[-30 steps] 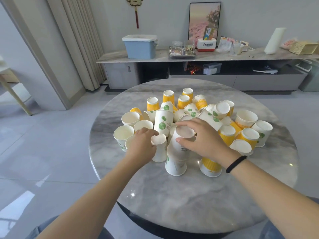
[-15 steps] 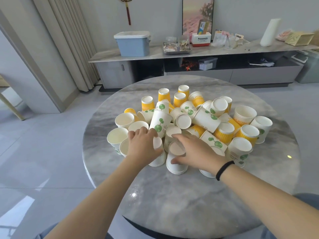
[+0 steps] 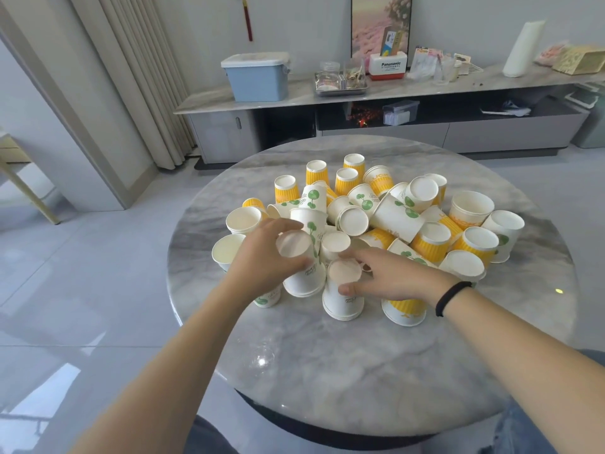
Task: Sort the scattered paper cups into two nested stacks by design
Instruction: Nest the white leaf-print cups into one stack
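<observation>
With my left hand [image 3: 262, 257] wrapped round an upturned green-leaf cup [image 3: 302, 270] just left of the started white stack [image 3: 343, 291], which my right hand [image 3: 389, 276] steadies, I'd lower it squarely on.

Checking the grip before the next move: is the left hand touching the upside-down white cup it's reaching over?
Touching. The head view shows the left hand wrapped around the inverted white cup, fingers against its side, no gap.
</observation>
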`<control>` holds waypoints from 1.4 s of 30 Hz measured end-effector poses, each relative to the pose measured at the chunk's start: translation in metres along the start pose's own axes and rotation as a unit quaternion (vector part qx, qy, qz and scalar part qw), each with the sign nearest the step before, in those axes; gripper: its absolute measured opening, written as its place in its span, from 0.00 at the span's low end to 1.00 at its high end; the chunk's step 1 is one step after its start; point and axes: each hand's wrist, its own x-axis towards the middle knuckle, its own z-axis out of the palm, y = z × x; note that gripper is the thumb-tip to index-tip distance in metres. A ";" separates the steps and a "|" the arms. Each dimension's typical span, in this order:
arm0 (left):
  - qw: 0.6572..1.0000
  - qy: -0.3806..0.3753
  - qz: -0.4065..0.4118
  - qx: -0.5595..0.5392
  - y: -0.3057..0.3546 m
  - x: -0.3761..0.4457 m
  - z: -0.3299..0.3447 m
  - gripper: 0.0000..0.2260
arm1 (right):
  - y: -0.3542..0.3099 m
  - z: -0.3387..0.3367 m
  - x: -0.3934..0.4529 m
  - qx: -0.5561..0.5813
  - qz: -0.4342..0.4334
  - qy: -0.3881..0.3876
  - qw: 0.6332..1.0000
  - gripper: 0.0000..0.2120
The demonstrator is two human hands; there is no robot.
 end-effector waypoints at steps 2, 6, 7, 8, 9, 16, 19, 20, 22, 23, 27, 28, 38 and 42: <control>1.000 -0.003 -0.014 -0.027 0.002 0.000 -0.004 0.24 | -0.001 0.005 0.000 0.005 -0.008 0.008 1.000 0.40; 0.995 0.017 -0.015 -0.100 0.009 -0.003 -0.011 0.23 | -0.001 0.001 -0.003 0.037 -0.008 0.039 0.999 0.41; 0.992 0.016 -0.015 -0.127 0.011 -0.004 -0.012 0.22 | -0.001 0.000 -0.005 0.042 -0.006 0.040 0.998 0.40; 0.989 0.012 -0.014 -0.149 0.013 -0.005 -0.013 0.21 | 0.000 0.000 -0.005 0.050 -0.009 0.041 0.998 0.38; 0.986 0.007 -0.013 -0.166 0.015 -0.006 -0.011 0.21 | -0.001 -0.001 -0.006 0.055 -0.012 0.039 0.998 0.36; 0.992 -0.020 0.028 -0.122 0.017 -0.004 0.024 0.23 | 0.013 -0.015 -0.014 0.091 0.023 0.038 0.995 0.48; 0.994 -0.039 0.082 -0.061 0.019 -0.002 0.044 0.23 | 0.012 -0.019 -0.017 0.077 0.000 0.037 0.996 0.40; 0.993 -0.055 0.094 -0.044 0.019 -0.001 0.049 0.23 | 0.012 -0.019 -0.016 0.074 -0.001 0.037 0.997 0.37; 0.989 -0.095 0.111 -0.013 0.019 0.001 0.060 0.23 | 0.015 -0.016 -0.013 0.048 0.003 0.032 0.998 0.32; 0.987 -0.111 0.112 0.001 0.019 0.003 0.065 0.23 | 0.017 -0.016 -0.012 0.023 0.012 0.027 0.999 0.31; 0.986 -0.128 0.103 0.027 0.018 0.007 0.070 0.31 | 0.019 -0.017 -0.010 -0.002 0.031 0.031 0.999 0.32; 0.985 -0.136 0.102 0.027 0.018 0.009 0.066 0.34 | 0.018 -0.018 -0.009 0.006 0.026 0.035 0.999 0.32; 0.943 -0.116 0.049 0.307 -0.007 0.042 0.036 0.18 | 0.010 -0.026 0.012 0.073 0.024 0.069 0.995 0.24; 0.930 -0.110 0.024 0.350 -0.006 0.046 0.041 0.12 | 0.013 -0.020 0.019 0.077 0.038 0.110 0.990 0.20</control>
